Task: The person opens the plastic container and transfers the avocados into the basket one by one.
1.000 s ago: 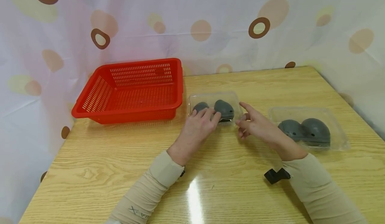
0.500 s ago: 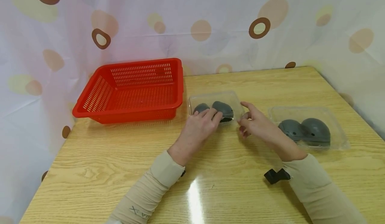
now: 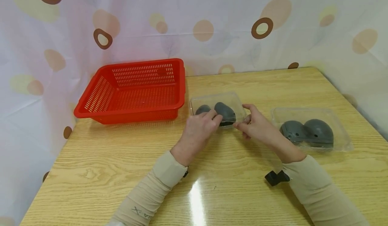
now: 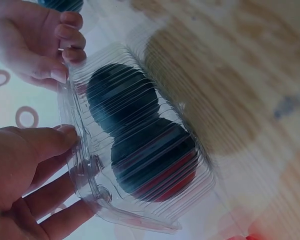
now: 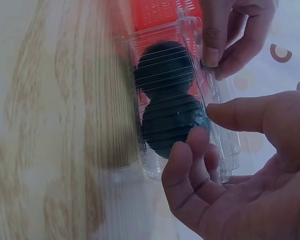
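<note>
A clear plastic clamshell box [image 3: 212, 99] stands on the table with two dark, rounded things [image 3: 225, 114] inside; their kind is unclear. My left hand [image 3: 198, 130] grips its near rim, thumb on one side and fingers on the other, as the left wrist view shows. At the near right corner my right hand [image 3: 257, 126] pinches the rim between thumb and curled fingers. The right wrist view shows ribbed clear plastic [image 5: 162, 37] over the dark things. Whether the rim's catches are fastened cannot be told.
A red slotted plastic basket [image 3: 130, 113] stands to the left at the back. On the right lies a second clear box [image 3: 339, 131] with two similar dark rounded things [image 3: 318, 131]. A patterned cloth [image 3: 182, 3] hangs behind the wooden table [image 3: 106, 172].
My right thumb has shifted left along the box's near rim, and the raised index finger has bent closer to the corner. The left hand keeps its place. Basket and second box stay put.
</note>
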Tool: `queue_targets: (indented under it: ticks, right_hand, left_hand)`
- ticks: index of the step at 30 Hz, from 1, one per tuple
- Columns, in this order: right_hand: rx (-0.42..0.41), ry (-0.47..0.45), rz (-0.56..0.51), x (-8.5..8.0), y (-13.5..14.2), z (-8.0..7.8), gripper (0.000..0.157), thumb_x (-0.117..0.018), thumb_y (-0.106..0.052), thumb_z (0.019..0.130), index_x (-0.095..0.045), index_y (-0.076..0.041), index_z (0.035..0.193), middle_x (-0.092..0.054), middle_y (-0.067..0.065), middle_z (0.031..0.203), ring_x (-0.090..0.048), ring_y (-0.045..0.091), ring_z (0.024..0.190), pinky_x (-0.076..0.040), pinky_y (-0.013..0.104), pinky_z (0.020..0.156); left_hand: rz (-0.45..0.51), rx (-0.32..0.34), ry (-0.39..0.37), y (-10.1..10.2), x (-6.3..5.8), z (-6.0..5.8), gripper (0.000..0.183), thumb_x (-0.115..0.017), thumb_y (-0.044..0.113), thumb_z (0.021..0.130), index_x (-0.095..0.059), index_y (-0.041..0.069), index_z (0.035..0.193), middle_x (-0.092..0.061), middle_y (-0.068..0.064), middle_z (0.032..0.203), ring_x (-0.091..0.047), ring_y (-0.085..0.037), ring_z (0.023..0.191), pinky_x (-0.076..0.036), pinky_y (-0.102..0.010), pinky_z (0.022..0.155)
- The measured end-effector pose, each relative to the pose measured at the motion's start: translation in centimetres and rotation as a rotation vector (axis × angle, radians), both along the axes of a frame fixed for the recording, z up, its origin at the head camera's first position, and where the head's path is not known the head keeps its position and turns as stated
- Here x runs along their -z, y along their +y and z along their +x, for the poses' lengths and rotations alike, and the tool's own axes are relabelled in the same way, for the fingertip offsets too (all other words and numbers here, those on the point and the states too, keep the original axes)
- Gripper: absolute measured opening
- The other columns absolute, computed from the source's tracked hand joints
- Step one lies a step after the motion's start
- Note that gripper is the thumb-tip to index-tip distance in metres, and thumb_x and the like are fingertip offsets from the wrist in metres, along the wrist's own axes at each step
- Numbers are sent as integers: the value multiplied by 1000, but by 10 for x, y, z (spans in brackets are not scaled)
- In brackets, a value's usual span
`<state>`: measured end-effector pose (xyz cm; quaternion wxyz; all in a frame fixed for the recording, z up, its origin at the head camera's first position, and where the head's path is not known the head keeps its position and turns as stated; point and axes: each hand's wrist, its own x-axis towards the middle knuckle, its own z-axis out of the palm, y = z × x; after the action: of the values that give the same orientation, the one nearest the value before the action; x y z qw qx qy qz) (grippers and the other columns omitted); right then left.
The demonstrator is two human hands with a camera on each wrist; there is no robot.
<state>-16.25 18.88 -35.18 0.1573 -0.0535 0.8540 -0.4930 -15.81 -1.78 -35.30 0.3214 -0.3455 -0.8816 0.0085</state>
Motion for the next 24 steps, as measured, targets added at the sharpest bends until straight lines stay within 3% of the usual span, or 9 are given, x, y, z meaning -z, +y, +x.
queue_targets:
  ticks: [4,8,12,18,24]
  right_hand:
    - [6,28,20,4,0,-1,83,-58,-28,86,1,-10,142,-55,18,79,-57,33,59,-49,39,58]
    - [3,50,107,5,-2,-1,85,-57,-34,85,2,-10,142,-56,13,64,-55,29,51,-45,35,52]
    - [-5,48,163,3,-3,-1,85,-56,-36,86,3,-10,141,-56,13,60,-54,29,50,-42,34,49]
    - [4,9,96,1,-6,1,84,-55,-30,88,6,-9,141,-54,12,62,-52,28,50,-46,35,53]
    - [51,-68,-21,-1,-7,4,79,-51,-26,90,6,-8,143,-54,17,79,-53,21,58,-52,37,56]
  left_hand:
    - [8,-1,-11,1,0,0,12,-60,6,82,-64,15,88,-60,1,81,-61,-12,64,-47,-25,47]
    - [-10,0,-32,2,-1,0,11,-61,9,83,-64,15,92,-62,1,84,-62,-12,68,-50,-26,49]
    - [16,5,-32,2,-6,0,12,-61,13,84,-63,15,95,-63,0,90,-64,-13,76,-53,-30,56]
    - [74,27,-23,1,-12,-2,12,-61,12,83,-65,15,94,-65,1,92,-65,-14,81,-54,-32,60]
    - [99,52,-32,2,-13,-3,14,-61,9,82,-65,15,94,-65,2,91,-64,-14,80,-54,-31,60]
